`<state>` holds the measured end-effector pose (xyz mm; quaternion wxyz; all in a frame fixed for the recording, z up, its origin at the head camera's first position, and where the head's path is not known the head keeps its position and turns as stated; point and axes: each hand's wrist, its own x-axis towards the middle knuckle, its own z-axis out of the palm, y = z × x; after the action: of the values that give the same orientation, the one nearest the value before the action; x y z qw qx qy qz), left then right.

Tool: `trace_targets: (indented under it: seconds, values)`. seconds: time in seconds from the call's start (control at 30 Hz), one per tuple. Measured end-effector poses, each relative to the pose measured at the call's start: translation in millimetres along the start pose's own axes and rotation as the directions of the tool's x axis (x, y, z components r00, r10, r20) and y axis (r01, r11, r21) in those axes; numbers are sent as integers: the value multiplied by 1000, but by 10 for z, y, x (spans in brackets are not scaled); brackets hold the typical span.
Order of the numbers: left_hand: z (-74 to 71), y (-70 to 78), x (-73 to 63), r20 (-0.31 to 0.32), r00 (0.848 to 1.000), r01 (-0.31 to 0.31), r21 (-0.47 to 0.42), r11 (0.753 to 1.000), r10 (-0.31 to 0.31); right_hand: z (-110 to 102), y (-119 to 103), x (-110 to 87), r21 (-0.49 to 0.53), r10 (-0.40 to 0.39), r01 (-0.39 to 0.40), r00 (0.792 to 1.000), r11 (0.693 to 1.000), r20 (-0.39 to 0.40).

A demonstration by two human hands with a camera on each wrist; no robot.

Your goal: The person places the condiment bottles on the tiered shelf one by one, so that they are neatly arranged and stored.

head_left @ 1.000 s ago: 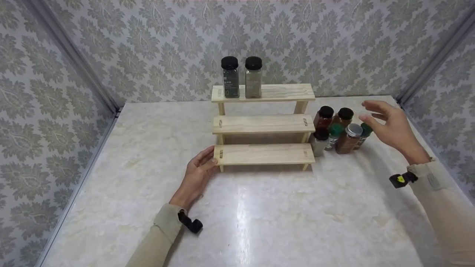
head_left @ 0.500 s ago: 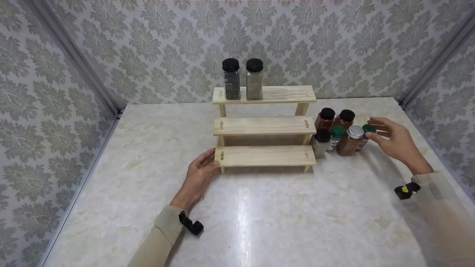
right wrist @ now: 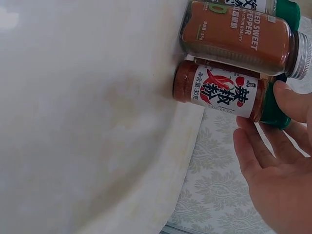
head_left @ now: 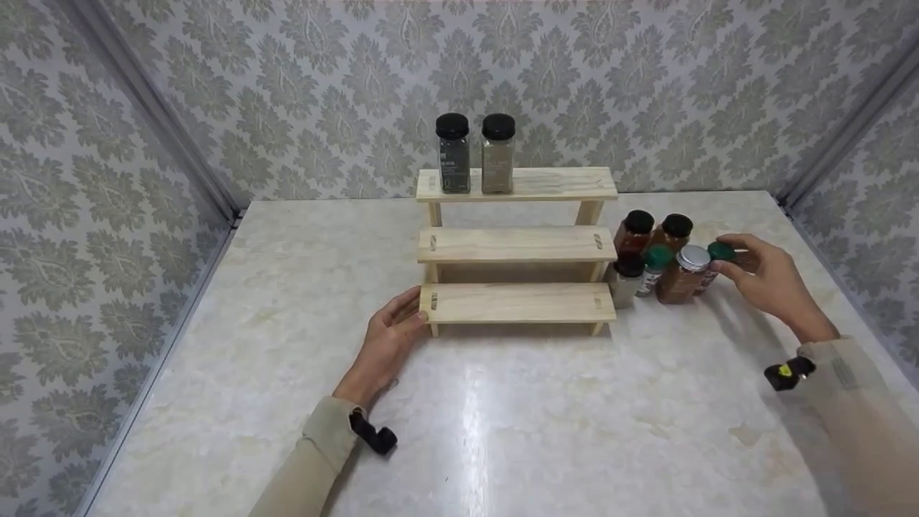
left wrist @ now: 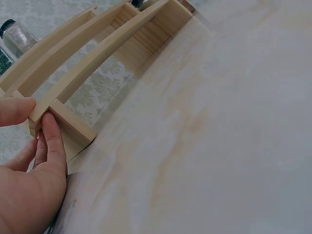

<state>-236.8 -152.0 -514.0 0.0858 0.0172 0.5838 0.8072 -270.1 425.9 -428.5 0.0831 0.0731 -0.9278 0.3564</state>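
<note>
Now | left fingers (left wrist: 54, 141) pinch 1 rack (head_left: 517, 301) | right fingers (right wrist: 251, 151) pinch 1 green-capped jar (right wrist: 222, 90) | 2 jars (head_left: 454, 165) atop, 5 others (head_left: 677, 284) beside

Rack (head_left: 517, 243) stands on table (head_left: 560, 416), wall (head_left: 301, 108) behind; two jars (head_left: 454, 166) (side by side) occupy left half of top tier (head_left: 563, 183); six jars (head_left: 677, 286) cluster right of rack, two at rear; left hand (head_left: 385, 343) at left end of lowest tier (head_left: 517, 303); right hand (head_left: 772, 283) at rightmost jar (right wrist: 224, 92).

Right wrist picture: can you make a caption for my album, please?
A right hand touches the green cap of a spice jar standing beside a RED SWEET PEPPER jar.
</note>
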Motion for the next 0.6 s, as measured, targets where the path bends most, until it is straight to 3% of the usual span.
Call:
trace_targets:
  seconds: [0.37, 0.6]
  values:
    - [16, 26, -14, -26, 1000, -2, -12, 1000, 1, -195, -163, 75, 12, -22, 23, 997, 1000, -70]
    - [18, 27, -23, -6, 1000, -9, 8, 1000, 9, -360, -342, 152, 39, -38, 46, 982, 998, -184]
